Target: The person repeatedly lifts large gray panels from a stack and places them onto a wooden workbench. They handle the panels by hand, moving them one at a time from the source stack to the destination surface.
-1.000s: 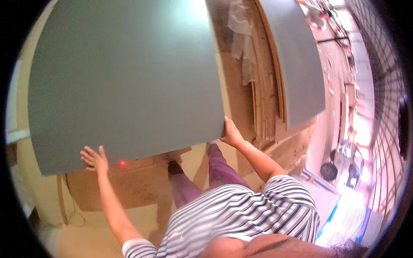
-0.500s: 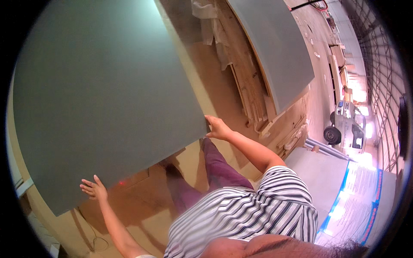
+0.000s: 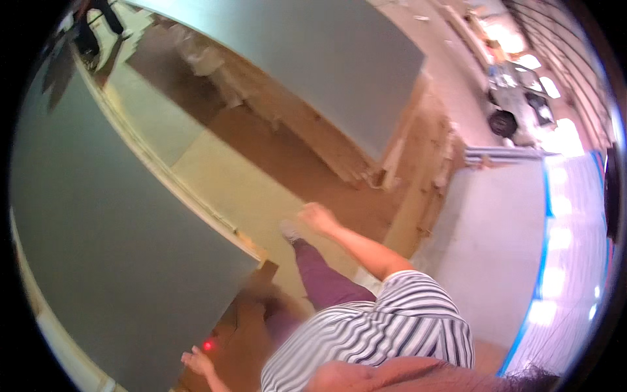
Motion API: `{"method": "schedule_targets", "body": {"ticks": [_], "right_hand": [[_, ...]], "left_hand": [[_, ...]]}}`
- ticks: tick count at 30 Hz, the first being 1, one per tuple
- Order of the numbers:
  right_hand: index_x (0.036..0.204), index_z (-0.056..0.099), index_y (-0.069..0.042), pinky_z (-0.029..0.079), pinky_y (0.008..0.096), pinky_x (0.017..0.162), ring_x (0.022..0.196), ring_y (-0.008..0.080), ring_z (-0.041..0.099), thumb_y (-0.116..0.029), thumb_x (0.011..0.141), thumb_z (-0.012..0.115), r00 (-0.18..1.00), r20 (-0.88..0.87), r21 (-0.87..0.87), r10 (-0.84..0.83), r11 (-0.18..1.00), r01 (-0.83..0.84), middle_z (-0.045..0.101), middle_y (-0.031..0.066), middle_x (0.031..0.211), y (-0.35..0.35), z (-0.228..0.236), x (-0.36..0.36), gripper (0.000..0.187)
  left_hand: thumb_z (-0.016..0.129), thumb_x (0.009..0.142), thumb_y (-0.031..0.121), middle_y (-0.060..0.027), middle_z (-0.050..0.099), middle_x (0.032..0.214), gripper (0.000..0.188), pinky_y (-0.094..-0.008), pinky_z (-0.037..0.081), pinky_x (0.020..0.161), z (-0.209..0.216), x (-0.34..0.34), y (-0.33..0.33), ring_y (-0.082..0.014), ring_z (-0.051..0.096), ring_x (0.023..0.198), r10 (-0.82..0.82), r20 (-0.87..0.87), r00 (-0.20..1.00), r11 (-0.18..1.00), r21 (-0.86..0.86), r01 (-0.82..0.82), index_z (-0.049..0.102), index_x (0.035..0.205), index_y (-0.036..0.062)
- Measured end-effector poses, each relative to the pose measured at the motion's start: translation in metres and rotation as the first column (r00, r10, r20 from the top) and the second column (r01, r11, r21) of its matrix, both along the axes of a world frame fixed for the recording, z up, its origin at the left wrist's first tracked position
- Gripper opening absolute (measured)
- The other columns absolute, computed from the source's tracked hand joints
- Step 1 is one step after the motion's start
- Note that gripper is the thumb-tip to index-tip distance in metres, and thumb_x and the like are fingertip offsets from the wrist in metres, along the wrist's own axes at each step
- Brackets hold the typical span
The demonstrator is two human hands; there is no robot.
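Observation:
A large dark grey panel (image 3: pixel 111 235) lies flat on a stack to my left, its pale edge running from the far left down to a corner near my legs. My left hand (image 3: pixel 198 360) is beside the panel's near edge, holding nothing, its fingers loosely apart. Over the walkway, clear of the panel, hangs my right hand (image 3: pixel 318 217), its fingers curled in with nothing seen in them. A small red light spot (image 3: pixel 208 344) shows near my left hand.
A second grey panel (image 3: pixel 339 72) lies on a wooden stack (image 3: pixel 294 121) across the brown and yellowish walkway (image 3: pixel 215 173). At right stand a grey sheet (image 3: pixel 486 248) with blue-edged papers and a parked vehicle (image 3: pixel 522 104). Another person's legs (image 3: pixel 98 29) show at the far left.
Both hands have come off the grey panel's near edge. My view has turned and my body has moved, so the panel now sits further left and lower, and one foot is stepping forward.

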State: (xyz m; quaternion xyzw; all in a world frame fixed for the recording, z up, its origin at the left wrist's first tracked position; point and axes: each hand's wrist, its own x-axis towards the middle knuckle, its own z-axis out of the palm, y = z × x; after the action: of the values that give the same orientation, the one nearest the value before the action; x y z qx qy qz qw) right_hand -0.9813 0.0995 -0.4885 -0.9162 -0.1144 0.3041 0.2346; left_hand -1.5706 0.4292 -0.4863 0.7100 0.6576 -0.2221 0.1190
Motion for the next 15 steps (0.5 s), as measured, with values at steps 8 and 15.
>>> {"method": "schedule_targets", "body": {"ticks": [8, 15], "right_hand": [[0.122, 0.050, 0.013, 0.043, 0.0448, 0.098, 0.117, 0.0364, 0.054, -0.042, 0.093, 0.054, 0.470, 0.333, -0.091, -0.817, 0.469, 0.879, 0.053, 0.0261, 0.129, -0.268, -0.091, 0.241, 0.063], [0.130, 0.044, 0.004, 0.043, 0.0535, 0.093, 0.118, 0.0328, 0.048, -0.052, 0.089, 0.060, 0.231, -0.482, 0.242, -0.845, 0.125, 0.962, 0.046, 0.0141, 0.136, -0.266, -0.156, 0.302, 0.071]], "left_hand": [[0.060, 0.087, 0.026, -0.0171, 0.048, 0.133, 0.052, -0.0442, 0.035, 0.102, 0.039, 0.211, -0.121, -0.0353, 0.046, 0.120, -0.399, 0.277, 0.874, 0.917, 0.099, 0.388, 0.044, 0.134, 0.0070], [0.058, 0.090, 0.031, -0.0234, 0.045, 0.134, 0.059, -0.0443, 0.031, 0.107, 0.053, 0.242, -0.151, -0.0379, 0.040, 0.126, -0.236, 0.427, 0.873, 0.941, -0.123, 0.315, 0.038, 0.138, 0.0006]]}}
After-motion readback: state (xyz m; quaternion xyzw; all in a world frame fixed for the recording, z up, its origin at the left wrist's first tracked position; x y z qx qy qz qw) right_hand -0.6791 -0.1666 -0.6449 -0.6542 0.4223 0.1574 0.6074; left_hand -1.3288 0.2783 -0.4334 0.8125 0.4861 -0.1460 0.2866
